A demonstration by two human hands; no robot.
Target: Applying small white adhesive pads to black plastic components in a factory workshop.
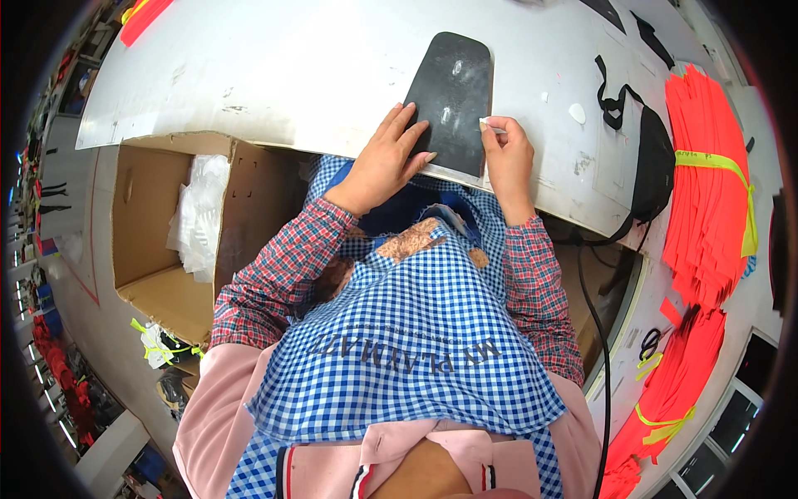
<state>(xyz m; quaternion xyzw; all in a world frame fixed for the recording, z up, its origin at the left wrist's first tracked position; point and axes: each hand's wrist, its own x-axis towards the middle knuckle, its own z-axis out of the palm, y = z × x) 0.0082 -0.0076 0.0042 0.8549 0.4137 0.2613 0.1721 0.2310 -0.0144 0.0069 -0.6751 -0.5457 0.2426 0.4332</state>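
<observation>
Lettering, dark, in a larger and a smaller line, runs across the blue-and-white checked apron (pixel 416 308) in the head view, inverted as seen from above. Yellow-green band (pixel 719 160) around the upper bundle of red-orange strips (pixel 706 224) carries small dark marks, too small to read. Black panel (pixel 453 87) shows glare spots on its face.

Panel position: lying on the white table (pixel 274 75), near end close to the table's front edge, between the two hands. Left hand (pixel 385 158) rests at the panel's left edge, fingers apart, fingertips on or just at the black surface; not clamped. Right hand (pixel 509 158) has thumb and forefinger together, pinching a small white piece (pixel 484 122) at the panel's right edge. Whether the piece is attached to the panel: cannot tell.

Edges and room: table's front edge curves beneath both wrists. Widest stretch of tabletop lies left of the panel, scuffed. Right side is tighter: a white scrap (pixel 577 113), then a black pouch (pixel 652 158) with a strap, then the strips. Cardboard box (pixel 150 200) holding translucent plastic (pixel 199 216) stands below the front edge at left. Black cord (pixel 592 308) hangs right of the right sleeve.
</observation>
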